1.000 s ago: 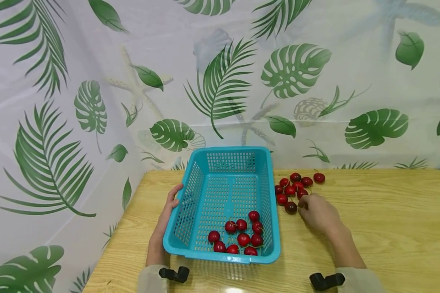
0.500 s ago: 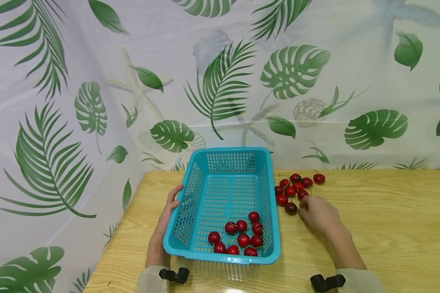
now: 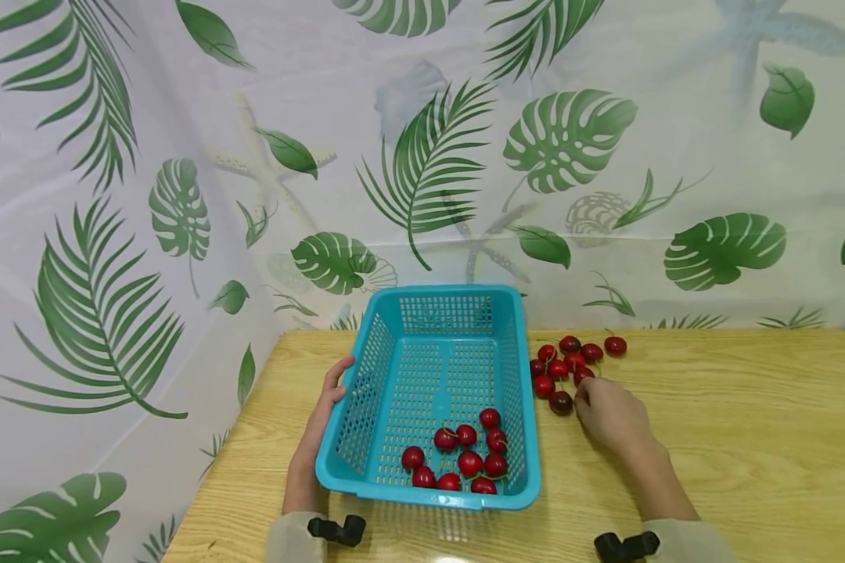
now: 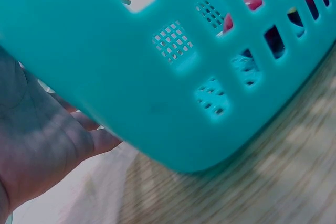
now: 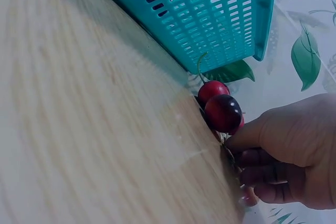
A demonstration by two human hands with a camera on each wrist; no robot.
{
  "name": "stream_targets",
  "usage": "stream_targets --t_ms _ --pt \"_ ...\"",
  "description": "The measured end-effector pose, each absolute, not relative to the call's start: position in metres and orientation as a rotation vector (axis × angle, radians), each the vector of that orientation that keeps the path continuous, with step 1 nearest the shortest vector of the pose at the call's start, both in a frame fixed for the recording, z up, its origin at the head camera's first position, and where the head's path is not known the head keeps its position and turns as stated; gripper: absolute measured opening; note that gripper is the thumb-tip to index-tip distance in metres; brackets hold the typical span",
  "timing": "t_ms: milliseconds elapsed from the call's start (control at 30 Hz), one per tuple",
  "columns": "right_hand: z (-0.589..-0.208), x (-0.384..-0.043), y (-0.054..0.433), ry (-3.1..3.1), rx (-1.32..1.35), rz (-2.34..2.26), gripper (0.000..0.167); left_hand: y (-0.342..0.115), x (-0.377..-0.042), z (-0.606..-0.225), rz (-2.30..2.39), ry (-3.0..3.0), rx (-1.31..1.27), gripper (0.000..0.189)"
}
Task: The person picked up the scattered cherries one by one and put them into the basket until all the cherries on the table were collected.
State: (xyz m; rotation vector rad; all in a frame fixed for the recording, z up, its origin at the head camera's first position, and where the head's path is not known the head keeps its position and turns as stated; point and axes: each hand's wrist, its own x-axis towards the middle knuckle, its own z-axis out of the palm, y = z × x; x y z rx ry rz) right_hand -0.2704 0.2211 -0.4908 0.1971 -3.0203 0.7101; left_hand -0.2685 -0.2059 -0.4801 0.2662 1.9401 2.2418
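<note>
A turquoise plastic basket (image 3: 440, 375) stands on the wooden table with several red cherries (image 3: 470, 463) inside, gathered near its front right corner. My left hand (image 3: 317, 422) rests against the basket's left side, fingers extended at the rim; in the left wrist view the palm (image 4: 42, 135) shows and the fingertips pass behind the basket. To the right lies a loose group of cherries (image 3: 558, 369). My right hand (image 3: 613, 414) is at the group's near edge, beside a dark cherry (image 3: 560, 403). In the right wrist view its thumb and forefinger pinch this dark cherry's (image 5: 223, 114) stem.
A white cloth (image 3: 422, 172) printed with green leaves hangs behind the table and along its left. One cherry (image 3: 615, 346) lies at the back right of the group. The wooden table top (image 3: 760, 438) extends to the right.
The right hand stays by the dark cherry, its fingertips shifting very slightly. The left hand and basket hold their places; the head view has tilted a little.
</note>
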Motion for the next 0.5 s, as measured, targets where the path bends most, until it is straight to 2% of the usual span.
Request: stream_targets --t_ms 167,500 --pt "-0.4912 -0.2713 0.2196 -3.012 0.208 0.72 0.015 -0.2058 -0.2682 -0.48 2.229 1.961 0.271 0.051" --pt "-0.4923 -0.2724 0.2183 -3.003 0.211 0.724 0.011 -0.205 -0.2699 -0.4811 2.237 1.956 0.272 0.051"
